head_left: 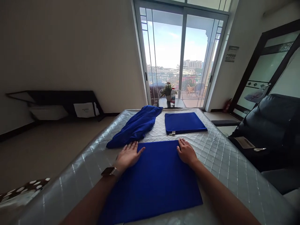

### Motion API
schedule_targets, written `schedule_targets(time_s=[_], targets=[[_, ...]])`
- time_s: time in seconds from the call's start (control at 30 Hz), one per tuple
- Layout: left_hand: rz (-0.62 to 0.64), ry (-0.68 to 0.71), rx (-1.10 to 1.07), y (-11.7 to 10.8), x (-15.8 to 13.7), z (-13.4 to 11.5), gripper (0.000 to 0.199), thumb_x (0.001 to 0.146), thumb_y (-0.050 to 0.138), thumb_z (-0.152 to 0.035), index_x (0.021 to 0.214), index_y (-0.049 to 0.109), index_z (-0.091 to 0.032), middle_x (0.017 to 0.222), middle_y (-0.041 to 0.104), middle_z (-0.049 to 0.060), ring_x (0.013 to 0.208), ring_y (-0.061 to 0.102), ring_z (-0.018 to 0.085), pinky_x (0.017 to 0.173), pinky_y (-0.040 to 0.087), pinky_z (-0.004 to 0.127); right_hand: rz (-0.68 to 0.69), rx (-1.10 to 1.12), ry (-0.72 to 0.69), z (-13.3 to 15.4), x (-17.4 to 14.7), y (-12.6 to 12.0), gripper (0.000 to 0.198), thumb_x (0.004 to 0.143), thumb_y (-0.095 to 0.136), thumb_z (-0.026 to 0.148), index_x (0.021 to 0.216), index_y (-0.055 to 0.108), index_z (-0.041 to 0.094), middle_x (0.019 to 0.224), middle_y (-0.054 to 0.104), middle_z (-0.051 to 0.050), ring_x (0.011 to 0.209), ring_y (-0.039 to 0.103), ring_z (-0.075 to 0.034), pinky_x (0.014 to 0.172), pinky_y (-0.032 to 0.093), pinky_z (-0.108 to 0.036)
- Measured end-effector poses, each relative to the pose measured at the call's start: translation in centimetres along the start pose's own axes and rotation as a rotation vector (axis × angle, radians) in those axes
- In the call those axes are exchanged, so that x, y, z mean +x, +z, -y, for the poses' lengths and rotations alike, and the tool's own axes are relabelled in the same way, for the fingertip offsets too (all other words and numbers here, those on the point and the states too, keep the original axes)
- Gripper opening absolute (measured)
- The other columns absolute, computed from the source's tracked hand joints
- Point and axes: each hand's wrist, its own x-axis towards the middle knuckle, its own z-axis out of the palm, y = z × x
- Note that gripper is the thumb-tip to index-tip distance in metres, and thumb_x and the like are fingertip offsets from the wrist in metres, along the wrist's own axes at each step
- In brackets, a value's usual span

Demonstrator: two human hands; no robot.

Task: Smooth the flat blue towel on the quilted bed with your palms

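Observation:
A blue cloth [157, 178] lies flat in a neat rectangle on the silver quilted mattress [217, 153]. My left hand [128, 154] rests on its far left corner, fingers stretched out and thumb apart. On the far right corner lies my right hand [187, 152], palm down with its fingers extended. Just beyond my left hand is a loose, rumpled blue cloth [138, 125]. A folded blue cloth [185, 122] with a small white label sits farther back on the right. The near left part of the flat cloth is partly covered by my left forearm.
Past the mattress stands a small table [179, 104] bearing a potted plant [167, 89] and a plastic bottle [172, 97], before sliding glass doors. To the right is a black leather chair [269, 122]. A dark low stand [63, 100] runs along the left wall.

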Motion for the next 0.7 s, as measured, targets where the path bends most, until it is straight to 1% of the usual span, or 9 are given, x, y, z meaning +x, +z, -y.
schedule_targets(time_s=[0.1,0.13,0.17,0.27,0.33,0.37,0.43,0.5,0.7], targets=[[-0.048,0.069,-0.012,-1.6,0.4,-4.0,0.078,0.1,0.023,-0.056,0.149,0.044,0.0,0.158,0.045,0.026,0.149,0.041,0.035,0.122,0.033,0.051,-0.017,0.019,-0.005,0.0,0.0,0.0,0.063,0.102,0.028,0.041,0.158,0.033,0.01,0.166,0.033,-0.009,0.155,0.022,-0.019,0.126,0.015,-0.036],[-0.068,0.124,-0.019,-1.8,0.5,-6.0,0.073,0.101,0.024,-0.052,0.148,0.046,-0.001,0.157,0.046,0.025,0.149,0.041,0.033,0.122,0.032,0.047,-0.02,0.024,-0.007,-0.1,0.0,0.0,0.063,0.102,0.029,0.04,0.157,0.033,0.01,0.166,0.034,-0.01,0.155,0.022,-0.019,0.126,0.015,-0.036],[-0.09,0.181,-0.03,-1.9,0.6,-8.3,0.067,0.103,0.024,-0.049,0.148,0.048,-0.006,0.157,0.049,0.021,0.148,0.043,0.03,0.122,0.032,0.044,-0.023,0.026,-0.01,-0.1,0.0,0.0,0.063,0.102,0.029,0.04,0.157,0.034,0.01,0.165,0.034,-0.01,0.155,0.022,-0.019,0.126,0.016,-0.036],[-0.148,0.336,-0.082,-1.2,0.8,-15.0,0.062,0.104,0.024,-0.05,0.148,0.05,-0.014,0.157,0.052,0.016,0.148,0.043,0.027,0.122,0.033,0.043,-0.027,0.022,-0.022,-0.3,0.0,0.1,0.062,0.102,0.03,0.037,0.157,0.035,0.009,0.165,0.035,-0.011,0.155,0.023,-0.02,0.126,0.018,-0.037],[-0.162,0.428,-0.116,-0.3,1.1,-18.1,0.058,0.105,0.023,-0.048,0.149,0.048,-0.018,0.158,0.051,0.013,0.15,0.041,0.025,0.123,0.031,0.043,-0.023,0.013,-0.038,-0.5,0.0,0.2,0.06,0.101,0.03,0.032,0.157,0.034,0.009,0.165,0.035,-0.011,0.155,0.024,-0.019,0.126,0.018,-0.037],[-0.163,0.465,-0.13,0.1,1.3,-19.0,0.057,0.106,0.023,-0.046,0.15,0.047,-0.02,0.159,0.05,0.012,0.15,0.041,0.023,0.124,0.03,0.043,-0.019,0.008,-0.049,-0.6,0.0,0.3,0.06,0.1,0.029,0.029,0.157,0.034,0.01,0.165,0.035,-0.01,0.155,0.023,-0.019,0.126,0.018,-0.037],[-0.155,0.512,-0.155,0.9,1.7,-19.4,0.055,0.107,0.022,-0.044,0.151,0.045,-0.022,0.159,0.05,0.011,0.15,0.04,0.021,0.124,0.03,0.043,-0.017,0.005,-0.063,-0.7,0.1,0.4,0.06,0.1,0.03,0.027,0.157,0.034,0.01,0.165,0.035,-0.01,0.155,0.023,-0.019,0.126,0.018,-0.036],[-0.146,0.525,-0.173,1.4,2.0,-18.5,0.055,0.106,0.022,-0.046,0.152,0.044,-0.023,0.16,0.049,0.011,0.151,0.039,0.021,0.124,0.03,0.045,-0.026,0.01,-0.053,-0.7,0.2,0.5,0.06,0.101,0.029,0.03,0.157,0.035,0.011,0.165,0.035,-0.01,0.155,0.024,-0.02,0.126,0.017,-0.037],[-0.123,0.432,-0.188,2.0,2.0,-12.6,0.057,0.105,0.024,-0.05,0.154,0.042,-0.027,0.162,0.045,0.009,0.153,0.035,0.024,0.125,0.029,0.051,-0.031,0.016,-0.003,-0.4,0.3,0.4,0.061,0.102,0.028,0.036,0.157,0.035,0.011,0.165,0.035,-0.009,0.155,0.025,-0.02,0.126,0.017,-0.037]])
